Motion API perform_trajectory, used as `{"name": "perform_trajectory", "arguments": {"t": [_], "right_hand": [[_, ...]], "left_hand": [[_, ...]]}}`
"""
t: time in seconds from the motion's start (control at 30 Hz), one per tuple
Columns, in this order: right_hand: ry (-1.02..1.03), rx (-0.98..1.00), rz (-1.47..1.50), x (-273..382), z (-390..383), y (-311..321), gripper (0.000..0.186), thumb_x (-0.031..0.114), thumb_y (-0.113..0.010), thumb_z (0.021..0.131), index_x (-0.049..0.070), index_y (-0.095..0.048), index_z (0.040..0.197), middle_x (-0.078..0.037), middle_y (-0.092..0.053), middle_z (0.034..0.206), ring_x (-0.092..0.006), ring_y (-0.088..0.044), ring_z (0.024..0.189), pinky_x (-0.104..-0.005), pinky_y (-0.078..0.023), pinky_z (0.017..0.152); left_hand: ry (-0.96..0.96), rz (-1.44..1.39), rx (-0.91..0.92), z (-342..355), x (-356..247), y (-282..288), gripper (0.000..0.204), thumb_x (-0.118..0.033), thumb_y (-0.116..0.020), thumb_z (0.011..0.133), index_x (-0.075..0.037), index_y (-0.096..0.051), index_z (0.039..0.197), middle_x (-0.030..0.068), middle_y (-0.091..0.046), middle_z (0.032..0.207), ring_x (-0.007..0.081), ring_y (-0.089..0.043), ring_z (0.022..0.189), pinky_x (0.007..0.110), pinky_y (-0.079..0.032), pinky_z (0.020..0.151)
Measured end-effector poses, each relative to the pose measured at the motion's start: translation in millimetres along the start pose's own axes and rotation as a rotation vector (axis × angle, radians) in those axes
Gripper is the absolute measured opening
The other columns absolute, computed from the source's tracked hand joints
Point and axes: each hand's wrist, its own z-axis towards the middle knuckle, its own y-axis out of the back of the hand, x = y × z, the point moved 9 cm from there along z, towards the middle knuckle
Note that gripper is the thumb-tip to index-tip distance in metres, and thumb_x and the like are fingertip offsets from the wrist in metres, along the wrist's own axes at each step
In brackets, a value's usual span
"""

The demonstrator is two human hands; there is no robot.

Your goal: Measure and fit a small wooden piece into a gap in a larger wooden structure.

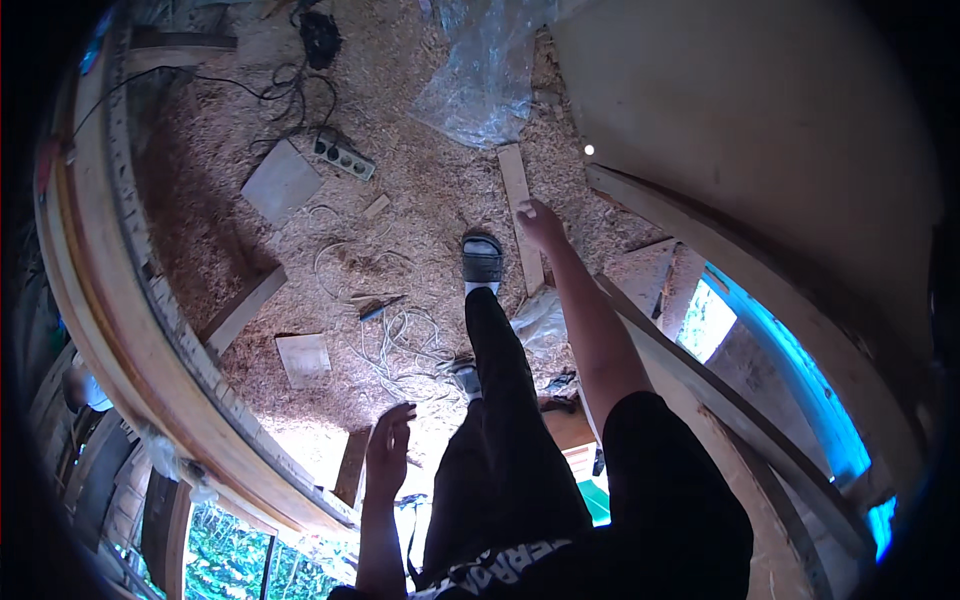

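right hand (541, 225), far, fingers curled over a narrow board (516, 180) — holding anything, i cannot tell; left hand (388, 452), near left, loosely open.

Floor (425, 185) carried everything, covered in pale wood shavings. Upper left: dark bundle (320, 40), too dim to identify, with black cable (292, 92) snaking down near a multi-socket power strip (344, 158). Square pale board (283, 184) lay flat just beside the strip; small wood offcut (376, 206) lay below and to the right. Upper middle: crumpled clear plastic sheet (480, 85). Narrow plank (530, 264) ran lengthwise below it, more clear plastic (543, 318) near its lower end. Lower middle: tangled pale cord (405, 335), blue tool-like item (372, 312) beside it. Smaller board (304, 359) lay to the left. Sandaled foot (482, 258) stood on the shavings left of the plank
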Motion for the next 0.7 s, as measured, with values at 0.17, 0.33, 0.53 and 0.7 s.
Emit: {"name": "perform_trajectory", "arguments": {"t": [0.17, 0.33, 0.53, 0.7], "right_hand": [[-0.077, 0.035, -0.52, -28, 92, -53, 0.064, 0.04, -0.076, 0.086, 0.011, -0.052, 0.138, -0.02, -0.054, 0.137, -0.0378, -0.062, 0.12, -0.0489, -0.054, 0.096], [-0.356, -0.203, -0.344, -46, 118, -61, 0.088, 0.042, -0.082, 0.08, 0.007, -0.037, 0.147, -0.019, -0.051, 0.138, -0.0379, -0.057, 0.125, -0.0513, -0.049, 0.103], [-0.368, -0.103, -0.563, -44, 100, -65, 0.096, 0.039, -0.088, 0.073, 0.006, -0.038, 0.147, -0.019, -0.048, 0.141, -0.0377, -0.052, 0.13, -0.0521, -0.048, 0.106], [-0.091, -0.329, -0.146, -41, 43, -17, 0.083, 0.032, -0.091, 0.068, 0.0, -0.045, 0.13, -0.023, -0.058, 0.126, -0.0432, -0.063, 0.111, -0.0495, -0.055, 0.089]], "left_hand": [[0.214, 0.158, 0.053, 6, 59, -7, 0.031, -0.012, -0.053, 0.106, -0.003, -0.057, 0.136, 0.0138, -0.066, 0.129, 0.0231, -0.065, 0.118, 0.036, -0.051, 0.099], [0.38, 0.314, 0.109, 1, 113, 6, 0.033, -0.018, -0.054, 0.107, -0.004, -0.056, 0.137, 0.0142, -0.065, 0.13, 0.023, -0.065, 0.117, 0.037, -0.05, 0.101], [0.395, 0.049, -0.005, 0, 116, 20, 0.039, -0.03, -0.052, 0.109, -0.005, -0.054, 0.138, 0.0146, -0.065, 0.13, 0.0253, -0.064, 0.117, 0.039, -0.048, 0.1], [0.36, 0.041, 0.051, 4, 104, 18, 0.04, -0.033, -0.051, 0.109, -0.007, -0.053, 0.139, 0.0129, -0.065, 0.131, 0.0239, -0.064, 0.116, 0.039, -0.048, 0.098]]}}
